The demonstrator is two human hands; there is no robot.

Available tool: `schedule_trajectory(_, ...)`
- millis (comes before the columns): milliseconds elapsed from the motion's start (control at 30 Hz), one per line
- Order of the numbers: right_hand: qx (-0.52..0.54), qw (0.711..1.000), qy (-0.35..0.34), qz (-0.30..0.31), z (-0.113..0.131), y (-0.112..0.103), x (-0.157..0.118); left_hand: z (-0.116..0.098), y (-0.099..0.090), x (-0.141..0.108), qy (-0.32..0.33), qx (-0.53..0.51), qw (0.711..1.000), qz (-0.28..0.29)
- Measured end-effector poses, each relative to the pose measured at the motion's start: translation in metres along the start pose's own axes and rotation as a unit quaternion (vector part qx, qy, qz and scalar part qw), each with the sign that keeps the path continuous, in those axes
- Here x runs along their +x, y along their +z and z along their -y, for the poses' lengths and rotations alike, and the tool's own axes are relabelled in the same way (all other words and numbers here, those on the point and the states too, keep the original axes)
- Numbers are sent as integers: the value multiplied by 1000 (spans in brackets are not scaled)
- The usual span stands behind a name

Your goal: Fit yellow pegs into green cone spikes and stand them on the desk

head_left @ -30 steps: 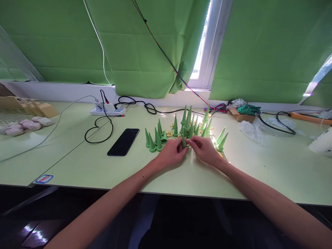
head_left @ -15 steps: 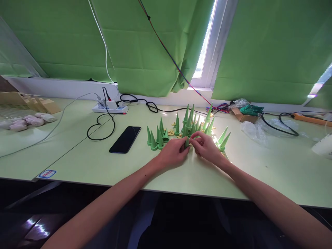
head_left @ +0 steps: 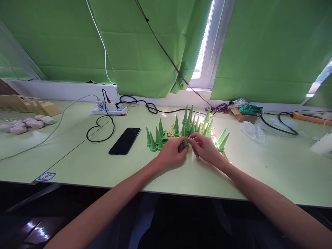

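Note:
My left hand (head_left: 171, 152) is closed around a small green plastic cone (head_left: 185, 142), its tip pointing up between thumb and fingers. Against the right side of that cone, my right hand (head_left: 205, 146) has thumb and fingertips pinched together; whatever they grip is too small to make out. Several more green cones stand just beyond both hands, a group (head_left: 153, 144) to the left and a denser cluster (head_left: 191, 121) behind. Two cones (head_left: 222, 141) lean at the right. Small yellow pieces (head_left: 170, 133) lie scattered among them.
Left of the cones lies a black phone (head_left: 125, 141). Farther back are a white power strip (head_left: 110, 110) and black cables (head_left: 151, 107). White rounded objects (head_left: 32, 122) sit at far left. A small cardboard box (head_left: 243, 116) and clear plastic bags (head_left: 255, 133) are at the right.
Both hands stay together at the held cone, with only a slight shift of the right fingers. The whole view has moved very slightly.

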State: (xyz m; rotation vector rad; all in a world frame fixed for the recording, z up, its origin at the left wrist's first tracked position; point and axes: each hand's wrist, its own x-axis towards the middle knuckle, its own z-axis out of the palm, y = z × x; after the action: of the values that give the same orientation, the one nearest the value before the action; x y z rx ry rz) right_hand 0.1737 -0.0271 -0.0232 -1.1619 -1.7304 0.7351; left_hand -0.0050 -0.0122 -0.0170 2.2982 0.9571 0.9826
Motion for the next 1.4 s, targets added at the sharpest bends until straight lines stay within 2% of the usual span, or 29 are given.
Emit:
schedule_trajectory(167,-37,998,-34,26,-3,-6,2,1,-1,2,-10,-1,999,-32)
schedule_trajectory(300,-30,998,-34,39,-4,-8,2,2,0,1,-13,13,999,-26)
schedule_trajectory(467,-97,994,-40,35,-2,-7,2,1,1,-1,-12,17,1000,-19)
schedule_trajectory(633,-161,984,-76,16,-7,-6,3,3,1,-1,0,22,1000,-14)
schedule_trajectory(1133,-141,989,-37,29,-7,-5,2,3,2,-2,17,23,999,-15)
schedule_trajectory(1400,-157,984,-66,57,-4,-5,0,1,0,1,5,1,1000,-24)
